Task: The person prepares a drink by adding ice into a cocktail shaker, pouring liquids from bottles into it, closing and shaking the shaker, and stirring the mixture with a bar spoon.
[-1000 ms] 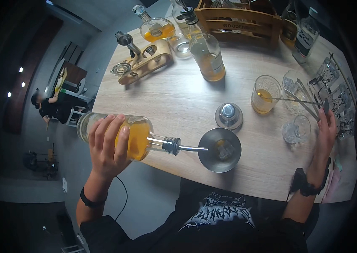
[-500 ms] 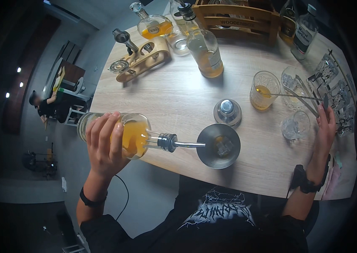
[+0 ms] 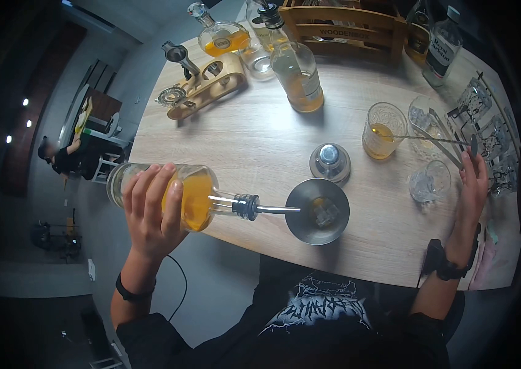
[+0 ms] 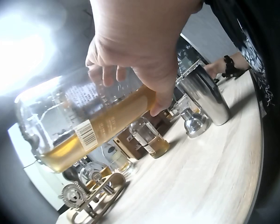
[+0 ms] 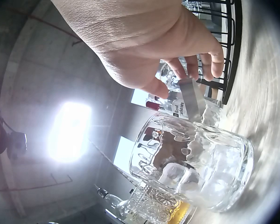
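Observation:
In the head view my left hand [image 3: 153,209] grips a glass bottle [image 3: 198,200] of amber liquor, tipped on its side. Its metal pour spout [image 3: 276,210] reaches over the rim of a steel shaker tin [image 3: 297,230], which has ice and some liquid inside. The shaker's cap [image 3: 330,161] stands just behind the tin. At the right, my right hand [image 3: 473,190] has loosely bent fingers beside the end of metal tongs [image 5: 191,98]. A glass of ice [image 5: 196,163] stands below that hand in the right wrist view.
A textured glass [image 3: 386,132] with amber liquid holds a long bar spoon. Behind are another spouted bottle [image 3: 297,77], a wooden tool stand [image 3: 208,95] and a wooden crate [image 3: 343,34]. Upturned glasses on a rack [image 3: 491,138] line the right edge.
The bottle stays tipped over the tin in my left hand, shifting only slightly. My right hand keeps its place by the tongs. The whole head view has drifted a little.

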Available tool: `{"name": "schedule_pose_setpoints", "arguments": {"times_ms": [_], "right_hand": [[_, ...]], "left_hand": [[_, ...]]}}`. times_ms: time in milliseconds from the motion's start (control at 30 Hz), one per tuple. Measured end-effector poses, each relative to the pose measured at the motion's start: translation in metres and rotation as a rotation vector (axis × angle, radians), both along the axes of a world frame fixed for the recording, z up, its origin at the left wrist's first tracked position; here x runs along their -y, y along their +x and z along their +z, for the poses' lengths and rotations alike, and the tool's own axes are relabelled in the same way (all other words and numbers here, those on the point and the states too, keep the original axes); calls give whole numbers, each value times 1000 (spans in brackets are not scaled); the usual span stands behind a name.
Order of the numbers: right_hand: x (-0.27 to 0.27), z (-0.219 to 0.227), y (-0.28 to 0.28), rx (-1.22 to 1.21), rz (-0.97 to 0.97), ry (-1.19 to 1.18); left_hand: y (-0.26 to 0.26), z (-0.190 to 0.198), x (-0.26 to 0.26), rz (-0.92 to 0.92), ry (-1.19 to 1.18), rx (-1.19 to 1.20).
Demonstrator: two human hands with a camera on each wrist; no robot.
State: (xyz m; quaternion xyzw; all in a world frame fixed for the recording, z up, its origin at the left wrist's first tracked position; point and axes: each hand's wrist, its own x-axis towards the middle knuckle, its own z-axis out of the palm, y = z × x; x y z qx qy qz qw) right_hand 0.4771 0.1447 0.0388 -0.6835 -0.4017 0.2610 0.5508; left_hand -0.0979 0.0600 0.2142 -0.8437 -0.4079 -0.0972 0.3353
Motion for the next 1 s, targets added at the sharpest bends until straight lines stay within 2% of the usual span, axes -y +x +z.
{"name": "schedule_pose_setpoints", "arguments": {"times_ms": [800, 1000], "right_hand": [[1, 12, -16, -40, -27, 67], [1, 5, -5, -55, 7, -3]], "left_hand": [[2, 1, 1, 24, 53, -44], [3, 0, 1, 20, 60, -41]]}}
